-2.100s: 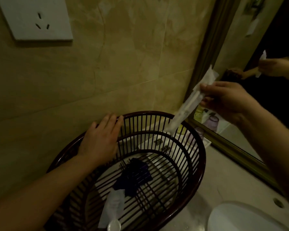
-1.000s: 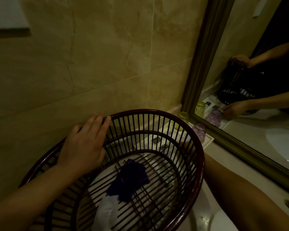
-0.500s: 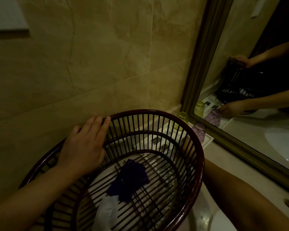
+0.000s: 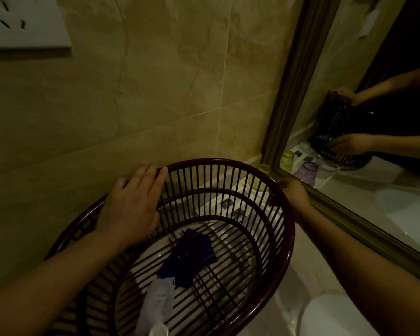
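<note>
A dark red slatted basket (image 4: 284, 241) stands on the pale counter against the tiled wall. My left hand (image 4: 129, 204) rests on its far left rim with the fingers laid flat over the bars. My right hand (image 4: 294, 192) holds the outside of the far right rim; its fingers are hidden behind the basket, and the mirror shows them wrapped on the wall. Inside the basket lie a dark blue packet (image 4: 189, 258) and a white wrapped packet (image 4: 159, 301).
A framed mirror (image 4: 294, 93) runs along the right and reflects both hands. A yellow glass (image 4: 260, 178) stands behind the basket on a white tray (image 4: 228, 202). A white basin (image 4: 337, 316) sits at lower right. A wall socket (image 4: 22, 23) is at upper left.
My right hand, which held a long white packet above the basket two seconds ago, then reached low behind the basket, has come up to the right rim. The left hand stays on the rim.
</note>
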`<state>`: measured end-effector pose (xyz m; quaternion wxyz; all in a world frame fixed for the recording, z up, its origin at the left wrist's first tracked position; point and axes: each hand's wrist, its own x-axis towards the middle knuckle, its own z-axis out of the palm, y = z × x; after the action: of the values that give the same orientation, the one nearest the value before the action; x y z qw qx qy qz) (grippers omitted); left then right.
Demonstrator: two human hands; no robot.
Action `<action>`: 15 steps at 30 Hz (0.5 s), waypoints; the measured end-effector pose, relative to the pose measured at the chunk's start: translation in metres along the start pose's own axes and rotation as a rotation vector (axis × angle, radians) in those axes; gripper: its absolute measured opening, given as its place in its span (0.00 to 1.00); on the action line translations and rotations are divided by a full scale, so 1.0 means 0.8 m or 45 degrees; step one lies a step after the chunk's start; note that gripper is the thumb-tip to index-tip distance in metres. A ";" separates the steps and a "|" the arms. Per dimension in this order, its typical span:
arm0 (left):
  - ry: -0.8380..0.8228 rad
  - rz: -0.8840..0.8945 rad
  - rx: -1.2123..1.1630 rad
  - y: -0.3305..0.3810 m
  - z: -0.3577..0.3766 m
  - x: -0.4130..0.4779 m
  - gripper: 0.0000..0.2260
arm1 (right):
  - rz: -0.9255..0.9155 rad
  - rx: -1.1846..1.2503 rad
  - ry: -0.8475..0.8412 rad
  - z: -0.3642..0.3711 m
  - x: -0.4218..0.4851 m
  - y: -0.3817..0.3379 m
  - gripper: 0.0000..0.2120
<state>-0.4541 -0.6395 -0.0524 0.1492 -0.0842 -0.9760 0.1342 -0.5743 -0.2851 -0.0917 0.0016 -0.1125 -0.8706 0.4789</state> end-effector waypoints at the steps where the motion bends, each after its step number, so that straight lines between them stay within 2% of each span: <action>1: -0.006 -0.004 0.010 0.000 -0.001 -0.001 0.45 | -0.033 0.014 -0.011 -0.013 -0.015 -0.020 0.02; 5: -0.029 -0.011 0.036 0.001 -0.004 -0.002 0.43 | -0.217 0.085 -0.039 -0.064 -0.069 -0.101 0.05; 8: -0.047 -0.016 0.003 0.001 -0.010 -0.003 0.41 | -0.408 0.038 0.012 -0.069 -0.113 -0.151 0.04; 10: -0.052 -0.019 -0.013 0.001 -0.013 -0.004 0.40 | -0.540 -0.037 -0.032 -0.056 -0.143 -0.176 0.03; 13: -0.030 -0.025 -0.056 0.002 -0.016 -0.004 0.38 | -0.680 -0.299 -0.375 -0.008 -0.176 -0.204 0.03; 15: -0.019 -0.031 -0.068 0.003 -0.018 -0.003 0.37 | -0.797 -0.768 -0.683 0.044 -0.180 -0.207 0.07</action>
<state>-0.4473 -0.6339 -0.0405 0.1411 -0.0752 -0.9814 0.1068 -0.4704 -0.4286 0.0425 -0.1109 0.2851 -0.9319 0.1950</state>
